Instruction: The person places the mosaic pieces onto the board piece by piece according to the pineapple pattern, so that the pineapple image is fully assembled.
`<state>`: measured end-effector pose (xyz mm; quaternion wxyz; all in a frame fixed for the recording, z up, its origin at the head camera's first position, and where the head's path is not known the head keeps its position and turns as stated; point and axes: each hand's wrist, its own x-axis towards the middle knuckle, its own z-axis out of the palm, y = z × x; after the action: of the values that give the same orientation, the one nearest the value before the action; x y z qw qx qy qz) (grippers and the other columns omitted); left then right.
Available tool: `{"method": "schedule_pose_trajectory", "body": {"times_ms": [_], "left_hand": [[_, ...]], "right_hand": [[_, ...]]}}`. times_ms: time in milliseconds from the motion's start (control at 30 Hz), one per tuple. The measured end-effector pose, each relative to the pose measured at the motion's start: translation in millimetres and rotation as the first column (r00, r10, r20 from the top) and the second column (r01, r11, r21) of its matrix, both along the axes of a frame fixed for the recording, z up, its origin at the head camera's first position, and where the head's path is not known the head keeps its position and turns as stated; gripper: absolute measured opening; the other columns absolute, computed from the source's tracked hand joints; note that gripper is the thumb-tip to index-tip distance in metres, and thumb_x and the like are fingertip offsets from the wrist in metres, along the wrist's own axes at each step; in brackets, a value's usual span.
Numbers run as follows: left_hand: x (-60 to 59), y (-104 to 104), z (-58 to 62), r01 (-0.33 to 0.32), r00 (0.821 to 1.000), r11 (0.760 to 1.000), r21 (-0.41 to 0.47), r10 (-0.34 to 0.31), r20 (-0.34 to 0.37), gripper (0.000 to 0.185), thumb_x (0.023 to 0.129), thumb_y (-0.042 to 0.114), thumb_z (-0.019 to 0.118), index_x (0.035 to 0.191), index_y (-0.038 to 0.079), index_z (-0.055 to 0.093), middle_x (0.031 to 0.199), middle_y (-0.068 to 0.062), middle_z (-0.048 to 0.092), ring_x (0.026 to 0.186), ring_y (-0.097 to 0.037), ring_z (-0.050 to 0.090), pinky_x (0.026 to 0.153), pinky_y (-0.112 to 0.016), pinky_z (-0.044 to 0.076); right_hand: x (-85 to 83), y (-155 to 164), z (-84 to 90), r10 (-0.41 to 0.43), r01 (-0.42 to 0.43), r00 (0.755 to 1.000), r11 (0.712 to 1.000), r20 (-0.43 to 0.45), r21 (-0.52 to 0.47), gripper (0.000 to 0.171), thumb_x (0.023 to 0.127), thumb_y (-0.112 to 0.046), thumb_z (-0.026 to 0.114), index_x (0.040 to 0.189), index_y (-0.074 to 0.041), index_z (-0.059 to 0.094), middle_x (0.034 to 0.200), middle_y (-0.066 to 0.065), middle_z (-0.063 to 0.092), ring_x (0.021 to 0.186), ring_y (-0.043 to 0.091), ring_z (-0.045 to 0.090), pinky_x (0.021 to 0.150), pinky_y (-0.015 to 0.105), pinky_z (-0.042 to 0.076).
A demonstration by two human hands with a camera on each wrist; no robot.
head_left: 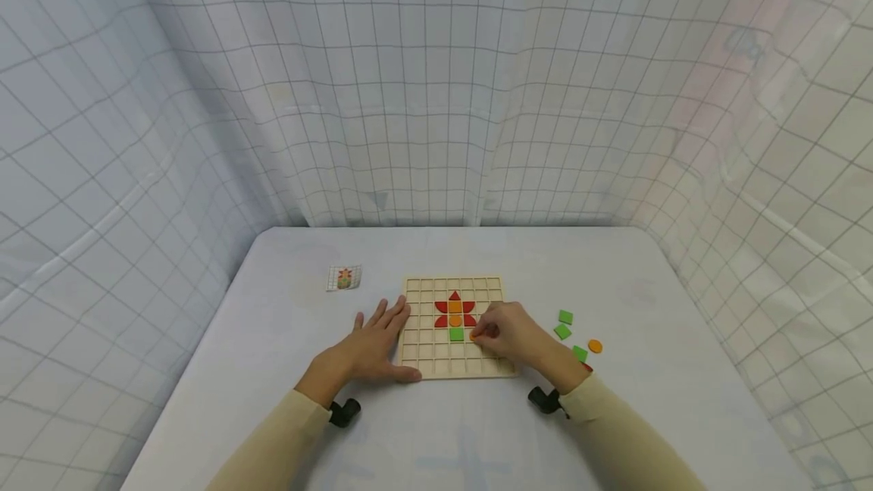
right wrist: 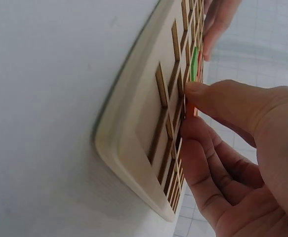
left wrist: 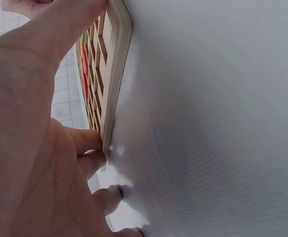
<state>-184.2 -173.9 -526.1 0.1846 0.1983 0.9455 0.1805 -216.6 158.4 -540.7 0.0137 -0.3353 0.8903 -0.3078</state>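
Your left hand point(head_left: 371, 347) lies flat, fingers spread, against the left edge of the pale wooden grid board point(head_left: 424, 354) on the matte table point(head_left: 286, 400). Your right hand point(head_left: 511, 336) pinches a thin orange piece point(head_left: 474, 336) over the board, just right of the green square point(head_left: 456, 334). Loose flat green squares point(head_left: 565, 317) lie right.

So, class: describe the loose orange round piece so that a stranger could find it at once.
Start at the wooden grid board in the middle of the white table. Look right, past the right hand, to the loose pieces. Among the green squares, the orange disc is the only round one, lying farthest right.
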Motion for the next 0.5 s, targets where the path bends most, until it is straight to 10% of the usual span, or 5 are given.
{"method": "schedule_pose_trajectory", "body": {"times_ms": [500], "left_hand": [[-1.7, 0.3, -0.7, 0.010, 1.000, 1.000, -0.001, -0.010, 0.006, 0.135, 0.093, 0.071, 0.089, 0.187, 0.005, 0.017, 0.199, -0.015, 0.007, 0.184, -0.051, 0.007, 0.140, -0.087, 0.010]], "right_hand": [[2.5, -8.2, -0.7, -0.043, 0.042, 0.999, 0.999, 0.004, 0.034, 0.005, 0.100, -0.006, 0.093, 0.098, -0.010, 0.093, 0.100, 0.002, 0.083, 0.092, 0.013, 0.073, 0.077, 0.018, 0.061]]}}
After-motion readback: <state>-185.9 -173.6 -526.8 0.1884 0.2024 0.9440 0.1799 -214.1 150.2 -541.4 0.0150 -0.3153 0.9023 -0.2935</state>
